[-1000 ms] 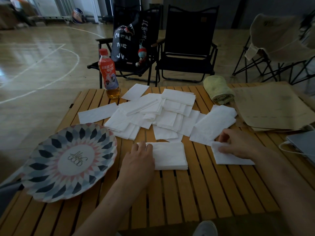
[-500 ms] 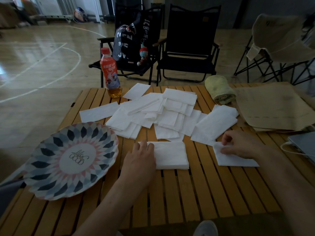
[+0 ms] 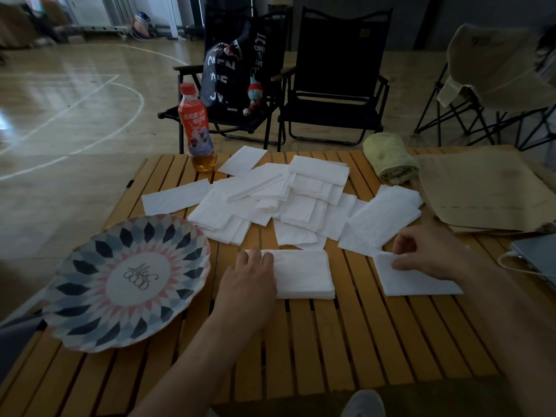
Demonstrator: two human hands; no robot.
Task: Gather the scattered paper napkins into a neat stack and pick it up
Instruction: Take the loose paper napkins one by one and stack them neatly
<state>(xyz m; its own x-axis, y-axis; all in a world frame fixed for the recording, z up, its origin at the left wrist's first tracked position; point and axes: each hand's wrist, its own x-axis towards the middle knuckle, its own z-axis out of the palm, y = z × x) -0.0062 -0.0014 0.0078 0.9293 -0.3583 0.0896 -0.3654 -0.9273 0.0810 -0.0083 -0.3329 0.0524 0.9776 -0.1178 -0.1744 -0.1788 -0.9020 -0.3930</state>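
Observation:
Several white paper napkins (image 3: pixel 288 200) lie scattered and overlapping across the far middle of the wooden slat table (image 3: pixel 346 341). A small neat stack of napkins (image 3: pixel 304 273) sits nearer to me. My left hand (image 3: pixel 249 281) rests flat on the stack's left edge, pressing it down. A single napkin (image 3: pixel 415 281) lies to the right of the stack. My right hand (image 3: pixel 427 251) pinches this napkin's far left corner between thumb and fingers.
A patterned plate (image 3: pixel 126 281) lies at the table's left. A red-labelled drink bottle (image 3: pixel 197 130) stands at the far edge. At the right are a rolled green towel (image 3: pixel 388 158), brown paper (image 3: pixel 487 191) and a laptop with cable (image 3: pixel 535 257). Folding chairs (image 3: pixel 334 85) stand behind.
My right hand has shifted slightly on the single napkin and pinched its corner. The left hand stays on the stack.

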